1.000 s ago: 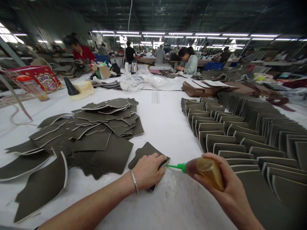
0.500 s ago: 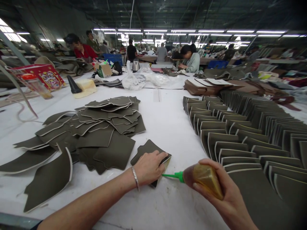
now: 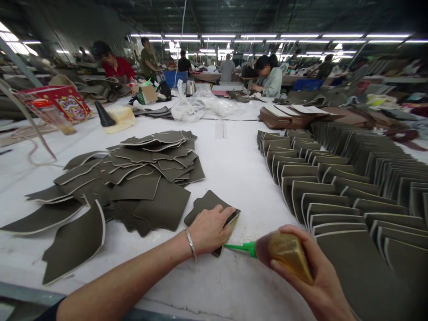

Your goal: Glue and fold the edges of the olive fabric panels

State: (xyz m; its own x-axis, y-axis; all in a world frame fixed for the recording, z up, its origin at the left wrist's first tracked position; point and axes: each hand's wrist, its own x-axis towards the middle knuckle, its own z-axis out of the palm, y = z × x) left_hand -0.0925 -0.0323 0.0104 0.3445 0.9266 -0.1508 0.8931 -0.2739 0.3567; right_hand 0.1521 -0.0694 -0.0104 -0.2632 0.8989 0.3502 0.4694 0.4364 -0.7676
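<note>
A dark olive, leather-like padded piece [image 3: 203, 204] lies on the white table in front of me. My left hand [image 3: 211, 227] presses on it from above, index finger stretched along its folded right edge and the other fingers curled against it. A yellowish strip shows beside these fingers. In my right hand [image 3: 312, 263] is an amber squeeze bottle [image 3: 287, 254], tilted nearly level, fingers wrapped around it. Its thin green nozzle [image 3: 239, 247] points left, the tip at the piece's lower edge by my left fingers. Whether liquid comes out I cannot tell.
A loose heap of similar pieces [image 3: 150, 178] lies at left. Rows of overlapping pieces [image 3: 321, 200] stand at right, near my right hand. Farther back are a black-handled tool on a pale block [image 3: 117, 119], plastic bags [image 3: 190, 107] and brown stacks [image 3: 281, 118]. People work beyond.
The nozzle tip has slid slightly down along the piece's edge toward its lower corner. My left hand keeps its hold on the piece. The whole view has shifted a little.
</note>
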